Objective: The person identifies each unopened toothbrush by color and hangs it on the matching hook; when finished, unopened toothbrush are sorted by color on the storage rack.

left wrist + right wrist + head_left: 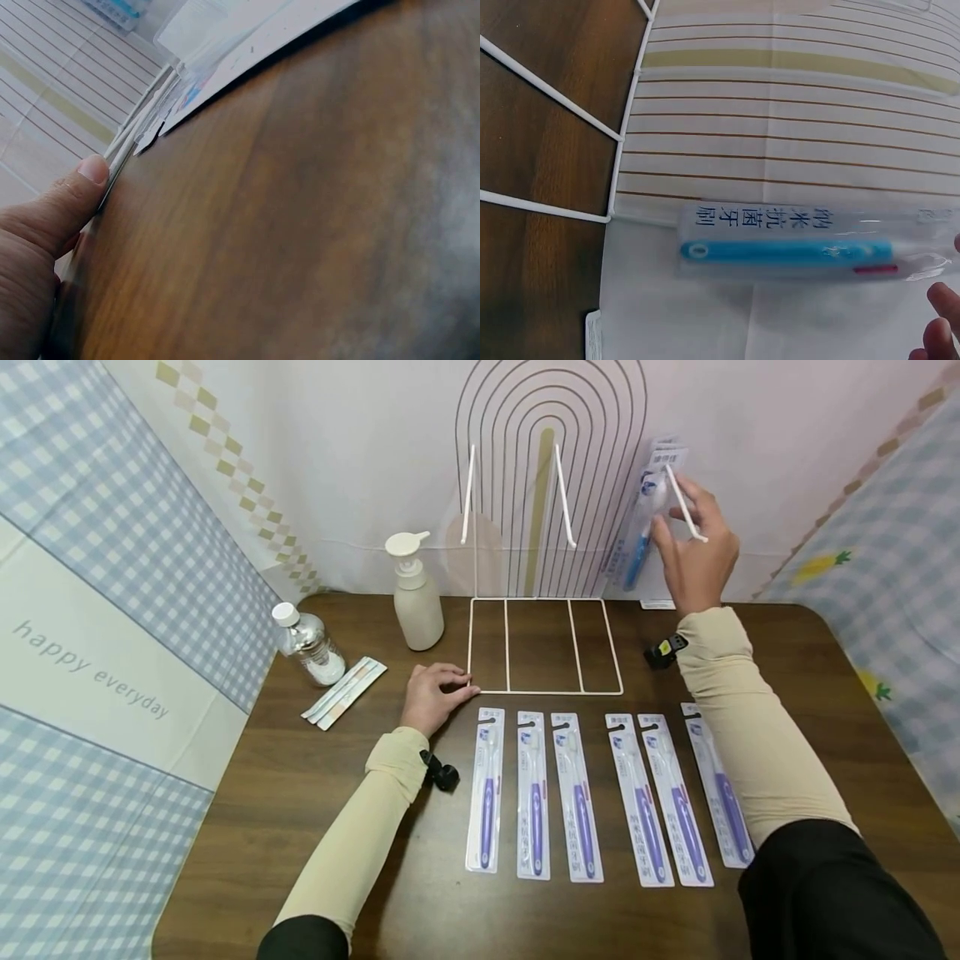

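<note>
A white wire rack (pixel 546 693) stands at the back of the table with long hooks rising above its base. My left hand (pixel 433 700) grips its front left corner; the thumb (pixel 75 196) lies along the wire in the left wrist view. Up at the right hook (pixel 686 506), my right hand (pixel 701 552) pinches a packaged blue toothbrush (pixel 787 251) near its upper part. Other clear packs overlap behind it, partly hidden. Several packaged purple toothbrushes (pixel 536 810) lie in a row in front of the rack.
A pump bottle (pixel 418 610) stands left of the rack. Farther left are a clear bottle with a white cap (pixel 311 647) and two slim packets (pixel 345 693). A patterned curtain (pixel 360 443) hangs behind the table. A small white item (pixel 657 604) lies at the back edge.
</note>
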Demonstrator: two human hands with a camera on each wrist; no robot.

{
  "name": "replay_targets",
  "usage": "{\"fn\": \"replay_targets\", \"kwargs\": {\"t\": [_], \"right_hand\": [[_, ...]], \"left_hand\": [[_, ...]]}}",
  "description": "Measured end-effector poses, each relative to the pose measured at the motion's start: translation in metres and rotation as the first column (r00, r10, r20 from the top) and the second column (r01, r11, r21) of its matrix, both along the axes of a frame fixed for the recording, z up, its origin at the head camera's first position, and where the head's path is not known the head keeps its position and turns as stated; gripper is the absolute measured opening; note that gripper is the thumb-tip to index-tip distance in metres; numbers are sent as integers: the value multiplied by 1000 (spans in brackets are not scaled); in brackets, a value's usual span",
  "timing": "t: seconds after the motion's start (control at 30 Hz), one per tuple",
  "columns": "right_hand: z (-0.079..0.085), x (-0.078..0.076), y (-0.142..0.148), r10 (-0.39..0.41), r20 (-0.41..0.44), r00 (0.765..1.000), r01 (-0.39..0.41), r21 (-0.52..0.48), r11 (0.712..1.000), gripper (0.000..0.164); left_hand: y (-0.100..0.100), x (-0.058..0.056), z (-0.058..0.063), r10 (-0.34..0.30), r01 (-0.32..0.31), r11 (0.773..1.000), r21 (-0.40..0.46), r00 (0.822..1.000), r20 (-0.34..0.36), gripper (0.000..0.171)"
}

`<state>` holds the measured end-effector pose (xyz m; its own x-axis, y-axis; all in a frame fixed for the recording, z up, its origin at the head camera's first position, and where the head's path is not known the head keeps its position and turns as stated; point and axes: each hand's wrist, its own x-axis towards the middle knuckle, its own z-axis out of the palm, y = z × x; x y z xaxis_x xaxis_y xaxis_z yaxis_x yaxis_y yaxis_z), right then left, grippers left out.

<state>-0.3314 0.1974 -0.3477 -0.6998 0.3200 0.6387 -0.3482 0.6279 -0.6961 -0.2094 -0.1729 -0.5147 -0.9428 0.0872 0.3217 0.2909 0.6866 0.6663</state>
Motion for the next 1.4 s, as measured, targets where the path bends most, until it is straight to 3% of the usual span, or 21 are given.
{"fn": "replay_targets", "kwargs": {"t": [0.1, 0.27, 0.43, 0.6, 0.7, 0.77, 0.9, 1.03, 1.13, 1.4], "right_hand": [[0, 10, 9, -3, 25, 1000, 3, -32, 999, 41], [-7, 39, 37, 67, 56, 996, -61, -91, 994, 31], [-21, 78, 71, 154, 161, 975, -154, -11, 988, 22], [-48, 117, 105, 196, 301, 933, -230, 79, 970, 25], [-71, 138, 125, 214, 422, 881, -276, 89, 957, 31], [-88, 152, 137, 236, 516, 824, -317, 73, 946, 36], [-113, 172, 150, 297, 663, 687, -412, 20, 911, 47], [-125, 182, 155, 333, 718, 611, -477, -1, 879, 52], [-129, 185, 157, 326, 742, 586, -495, 9, 869, 54], [-135, 190, 160, 305, 773, 556, -491, 10, 871, 53]], "left_hand": [[0, 0, 0, 0, 0, 1000, -6, 1000, 4, 29], [0, 0, 1, -9, 9, 1000, -5, 1000, -1, 29], [-3, -3, 3, -9, 9, 1000, -15, 1000, -11, 29], [-5, -6, 5, -5, 5, 1000, -24, 1000, -17, 29], [-5, -6, 8, -4, 4, 1000, -24, 1000, -11, 29], [-5, -6, 9, -5, 5, 1000, -26, 1000, -8, 30], [-4, -6, 9, -6, 6, 1000, -25, 1000, -6, 30], [-5, -4, 9, -2, 2, 1000, -13, 1000, -1, 30], [-4, -2, 8, -1, 1, 1000, -11, 1000, 1, 31], [0, -1, 1, -12, 12, 1000, -22, 1000, -2, 31]]}}
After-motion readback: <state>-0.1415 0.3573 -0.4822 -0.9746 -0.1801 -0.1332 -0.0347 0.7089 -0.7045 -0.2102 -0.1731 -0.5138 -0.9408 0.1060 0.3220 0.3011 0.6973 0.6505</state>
